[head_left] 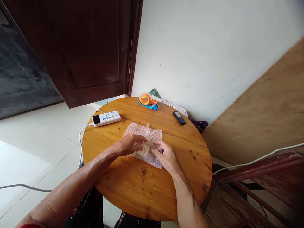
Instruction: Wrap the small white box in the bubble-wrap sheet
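A sheet of pink-tinted bubble wrap [155,134] lies flat on the round wooden table. In its middle sits a small pale packet [143,150] with red print; I cannot tell what it contains. My left hand [130,144] rests over the wrap's left part, with thumb and fingers apart and the thumb tip close to the packet. From the right, my right hand [165,155] reaches over the wrap, its thumb and forefinger spread at the packet's right side. Neither hand visibly grips anything. The wrists hide parts of the wrap's edges.
An orange and blue tape dispenser [148,101] stands at the table's [142,193] far edge. A white device [106,118] with a cable lies at the left, a dark remote-like object [179,117] at the right. The wall [201,57] rises behind.
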The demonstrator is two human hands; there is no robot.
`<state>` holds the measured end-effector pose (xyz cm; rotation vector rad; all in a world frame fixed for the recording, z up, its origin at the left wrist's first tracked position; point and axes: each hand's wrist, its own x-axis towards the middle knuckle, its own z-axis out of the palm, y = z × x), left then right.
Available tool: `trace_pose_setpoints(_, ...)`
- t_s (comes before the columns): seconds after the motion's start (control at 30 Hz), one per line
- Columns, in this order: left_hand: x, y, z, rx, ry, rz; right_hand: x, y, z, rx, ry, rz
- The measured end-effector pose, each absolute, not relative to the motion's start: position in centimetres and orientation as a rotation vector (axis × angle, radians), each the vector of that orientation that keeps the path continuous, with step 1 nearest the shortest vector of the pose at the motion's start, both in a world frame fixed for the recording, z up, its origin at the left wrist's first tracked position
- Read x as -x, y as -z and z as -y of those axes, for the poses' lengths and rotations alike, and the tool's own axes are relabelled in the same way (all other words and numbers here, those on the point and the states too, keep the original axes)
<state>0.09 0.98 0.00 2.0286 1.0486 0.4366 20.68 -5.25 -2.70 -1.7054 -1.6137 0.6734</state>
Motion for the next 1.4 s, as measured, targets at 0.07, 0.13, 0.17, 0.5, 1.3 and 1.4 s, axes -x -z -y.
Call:
trace_pose_setpoints(0.07,-0.1,0.0,-1.0,-2.045,-0.434,-1.064,-20.6,1.9,5.8,1.758,-0.423,1.645)
trace_pose_setpoints(0.13,-0.1,0.0,-1.2,-2.064,-0.425,-1.056,-20.1,0.3,6.7,1.674,-0.187,1.698)
trace_pose_setpoints(0.17,0.0,0.0,-1.2,-2.071,-0.419,-1.05,-19.6,-0.6,7.1,1.581,-0.116,1.759)
trace_pose_setpoints(0.5,0.3,-0.1,-2.0,-2.017,-0.46,-1.02,-16.0,-2.4,7.0,1.468,-0.082,2.47)
trace_pose_setpoints(1.3,3.7,1.3,-0.8,-1.603,-0.609,-1.431,-14.9,-3.8,4.8,1.529,-0.013,2.763)
trace_pose_setpoints(1.4,2.3,0.5,-0.2,-1.546,-0.631,-1.376,-14.9,-3.7,4.7,1.558,-0.013,2.736)
